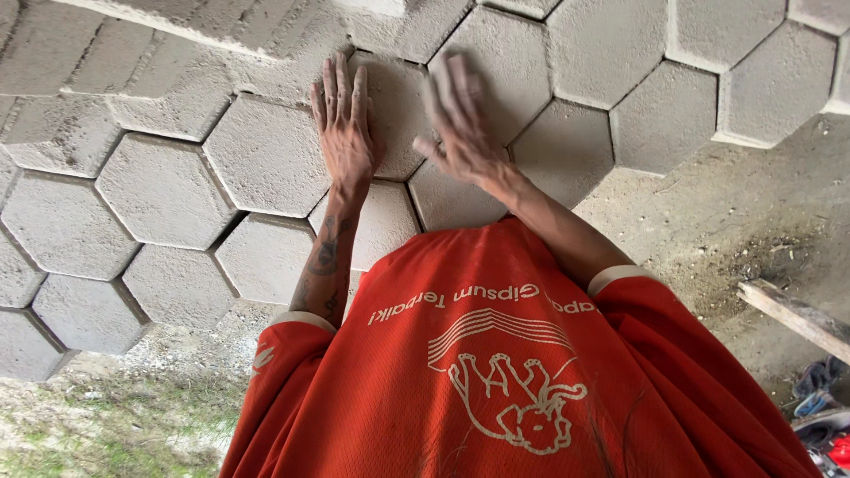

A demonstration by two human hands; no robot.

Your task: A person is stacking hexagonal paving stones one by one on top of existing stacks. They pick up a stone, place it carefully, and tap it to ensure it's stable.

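Grey hexagonal concrete pavers lie fitted together across the ground. My left hand lies flat, fingers together, on the edge of one paver, its forearm tattooed. My right hand is blurred, palm down with fingers stretched out, over the same paver's right side and its neighbour. Neither hand holds anything. My orange printed shirt hangs across the lower part of the view and hides the ground beneath it.
Bare sandy bedding lies to the right of the laid pavers. A wooden plank rests on it at the right edge, with footwear below. Sparse grass is at lower left, a concrete kerb at the top.
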